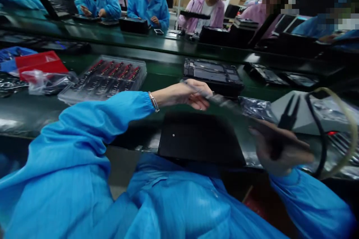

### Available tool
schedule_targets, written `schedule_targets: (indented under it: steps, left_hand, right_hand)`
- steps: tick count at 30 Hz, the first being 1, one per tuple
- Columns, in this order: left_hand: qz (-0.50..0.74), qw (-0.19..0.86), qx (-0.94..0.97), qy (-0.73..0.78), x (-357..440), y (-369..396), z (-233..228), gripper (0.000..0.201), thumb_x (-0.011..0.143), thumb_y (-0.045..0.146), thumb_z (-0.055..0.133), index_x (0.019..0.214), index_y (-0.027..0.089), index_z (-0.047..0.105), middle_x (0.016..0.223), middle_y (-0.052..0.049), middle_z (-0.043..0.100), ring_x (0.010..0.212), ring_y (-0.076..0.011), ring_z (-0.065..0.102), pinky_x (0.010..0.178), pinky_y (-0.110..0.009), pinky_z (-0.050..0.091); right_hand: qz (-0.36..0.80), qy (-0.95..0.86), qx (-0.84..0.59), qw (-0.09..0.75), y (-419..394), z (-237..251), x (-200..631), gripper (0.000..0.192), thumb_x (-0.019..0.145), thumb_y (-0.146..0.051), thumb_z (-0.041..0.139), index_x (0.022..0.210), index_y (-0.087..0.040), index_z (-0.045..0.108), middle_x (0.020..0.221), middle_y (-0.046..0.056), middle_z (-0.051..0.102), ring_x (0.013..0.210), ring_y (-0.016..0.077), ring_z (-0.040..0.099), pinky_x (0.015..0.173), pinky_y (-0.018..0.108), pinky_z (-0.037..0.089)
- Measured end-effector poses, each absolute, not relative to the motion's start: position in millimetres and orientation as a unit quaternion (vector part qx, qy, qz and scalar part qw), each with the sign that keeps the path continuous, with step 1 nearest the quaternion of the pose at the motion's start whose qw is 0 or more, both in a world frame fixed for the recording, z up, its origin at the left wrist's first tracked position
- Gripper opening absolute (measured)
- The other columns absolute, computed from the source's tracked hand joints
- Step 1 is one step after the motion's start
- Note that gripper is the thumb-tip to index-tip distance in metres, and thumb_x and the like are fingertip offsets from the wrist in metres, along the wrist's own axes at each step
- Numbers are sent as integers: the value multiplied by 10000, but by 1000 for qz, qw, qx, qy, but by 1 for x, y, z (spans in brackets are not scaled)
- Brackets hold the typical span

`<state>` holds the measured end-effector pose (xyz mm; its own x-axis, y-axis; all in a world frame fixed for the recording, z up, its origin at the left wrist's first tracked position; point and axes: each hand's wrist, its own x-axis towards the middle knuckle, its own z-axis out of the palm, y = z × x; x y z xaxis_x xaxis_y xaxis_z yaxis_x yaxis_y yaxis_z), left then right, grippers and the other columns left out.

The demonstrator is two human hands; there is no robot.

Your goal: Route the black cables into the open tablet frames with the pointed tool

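Right of and above a flat, black, roughly rectangular panel [200,140], holds a dark, elongated, tool-like object [276,137], smeared by motion, with the fingers of the right hand [280,153] wrapped around its body. Up and leftward from that grip, a grey, twisted, cord-like strand [224,102], reaching toward the loosely curled left hand [198,95]; cannot tell, through the blur, a pinch on the strand from a mere overlap. Below the left hand and left of the right-hand grip, the panel itself, set at the near edge of the long green bench [164,78], with no touch from either hand visible. On its upper face, one small, pale, round dot [173,135], too small to identify. As a judgement of progress: object already in hand, panel already placed before the body, no contact between the two, so probably partway, between one action on this piece and another; on the visible face, no sure sign of finished work, and no way to count anything left. Just beyond the left hand, black, rectangular, frame-like units [213,73] with grey inner faces; cannot tell finished from waiting. Farther left from that hand, a clear plastic tray [143,70] with rows of red-and-black parts [113,73], plenty by the look of it. Right beside the right-hand grip, a white, slope-topped housing [276,110].
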<state>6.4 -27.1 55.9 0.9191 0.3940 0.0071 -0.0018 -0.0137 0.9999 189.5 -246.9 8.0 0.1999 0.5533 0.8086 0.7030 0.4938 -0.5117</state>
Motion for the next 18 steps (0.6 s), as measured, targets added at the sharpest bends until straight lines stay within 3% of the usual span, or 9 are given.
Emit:
schedule_targets:
  steps: [3, 6, 10, 14, 18]
  left_hand:
    - [193, 725, 655, 93, -7, -47, 60, 471, 890, 605, 721, 946, 173, 542, 881, -94, 781, 757, -174, 768, 692, -253, 598]
    - [242, 668, 700, 67, -18, -64, 68, 551, 836, 649, 777, 933, 189, 491, 800, -69, 776, 668, -172, 765, 613, -227, 601]
    - [300, 589, 744, 96, -21, -74, 70, 479, 883, 589, 758, 839, 159, 552, 590, 5, 685, 433, -84, 622, 435, -140, 472]
    - [304, 650, 686, 126, -16, -75, 61, 526, 926, 571, 714, 685, 140, 532, 549, -13, 670, 403, -81, 608, 396, -139, 447]
    - [280, 704, 628, 175, -13, -72, 48, 501, 971, 484, 688, 659, 140, 501, 541, -8, 668, 387, -69, 596, 382, -127, 420]
  right_hand:
    - [-135, -513, -453, 716, -230, 18, 185, 278, 780, -155, 850, 1049, -219, 817, 938, 21, 797, 909, 243, 766, 962, 415, 616]
    - [-50, -388, -449, 804, -223, 28, 178, 296, 752, -173, 864, 1042, -202, 816, 956, 17, 790, 1013, 262, 748, 1096, 478, 549]
    - [152, -329, -496, 790, -233, 36, 172, 218, 762, -229, 855, 970, -245, 793, 1136, 8, 777, 1199, 254, 693, 1200, 512, 478]
    - [272, -271, -533, 754, -240, 40, 172, 280, 691, -241, 884, 947, -264, 771, 1267, 18, 742, 1292, 290, 651, 1146, 544, 538]
    - [339, -237, -551, 725, -238, 40, 171, 242, 771, -283, 854, 1000, -274, 776, 1325, 25, 722, 1334, 278, 631, 1166, 517, 529]
